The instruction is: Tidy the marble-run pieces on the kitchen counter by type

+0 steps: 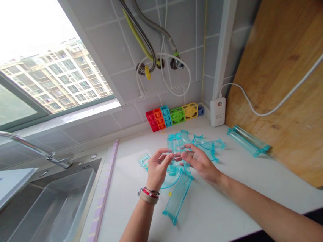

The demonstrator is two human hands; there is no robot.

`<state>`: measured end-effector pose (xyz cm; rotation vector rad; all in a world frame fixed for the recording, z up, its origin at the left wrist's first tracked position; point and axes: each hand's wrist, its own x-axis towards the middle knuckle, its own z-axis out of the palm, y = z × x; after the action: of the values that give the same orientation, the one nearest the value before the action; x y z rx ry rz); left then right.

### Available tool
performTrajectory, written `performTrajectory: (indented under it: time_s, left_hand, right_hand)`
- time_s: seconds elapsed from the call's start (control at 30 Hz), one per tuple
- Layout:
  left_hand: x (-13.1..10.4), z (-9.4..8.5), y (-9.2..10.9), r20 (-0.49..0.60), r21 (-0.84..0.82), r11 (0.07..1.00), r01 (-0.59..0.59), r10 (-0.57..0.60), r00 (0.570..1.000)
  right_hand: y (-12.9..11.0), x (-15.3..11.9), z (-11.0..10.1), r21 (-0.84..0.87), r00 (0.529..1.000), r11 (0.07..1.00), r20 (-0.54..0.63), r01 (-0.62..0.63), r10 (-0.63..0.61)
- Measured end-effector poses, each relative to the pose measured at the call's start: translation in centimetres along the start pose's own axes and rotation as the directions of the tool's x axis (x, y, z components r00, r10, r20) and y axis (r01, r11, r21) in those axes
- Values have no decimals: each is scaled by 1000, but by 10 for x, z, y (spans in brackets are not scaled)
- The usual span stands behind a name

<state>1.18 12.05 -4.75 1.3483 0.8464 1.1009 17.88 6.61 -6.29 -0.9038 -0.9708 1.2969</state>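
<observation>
A clear teal plastic track piece [177,144] stands on end between my hands above the worktop [136,214]. My left hand [158,169] grips its left side, thumb and fingers bent around the edge. From the other side, my right hand [202,164] holds it with thumb and fingers. The fingertips of both hands nearly meet in front of it. Just below lies a flat teal track piece [178,198], with a curved teal piece [171,179] partly hidden behind my left hand. More curved teal pieces [208,145] lie beyond my right hand.
Colored plastic blocks [172,117] line the back wall beside a white adapter box [217,111]. Another teal track piece [249,141] rests against the wooden board [287,97]. At left are a sink [74,220], a faucet [53,156] and a lilac strip [103,199].
</observation>
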Motion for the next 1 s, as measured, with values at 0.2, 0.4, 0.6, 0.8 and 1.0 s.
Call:
performTrajectory:
  time_s: [0.2, 0.4, 0.6, 0.8, 1.0]
  left_hand:
    - [-1, 1, 4, 7, 3, 1000, 0, 0, 1000]
    - [-1, 2, 4, 12, 28, 1000, 1, -2, 1000]
    - [-1, 2, 4, 13, 26, 999, 22, -23, 1000]
    - [-1, 2, 3, 15, 20, 999, 29, -29, 999]
    - [-1, 3, 4, 29, 11, 1000, 28, -29, 999]
  right_hand:
    - [0, 0, 1, -27, 1000, 1000, -16, -4, 4]
    - [0, 1, 1, -61, 999, 998, -34, -5, 2]
    - [1, 1, 0, -67, 1000, 998, -25, -4, 2]
    - [2, 0, 1, -60, 999, 998, -32, -19, 17]
    - [0, -1, 2, -86, 1000, 996, -19, 3, -5]
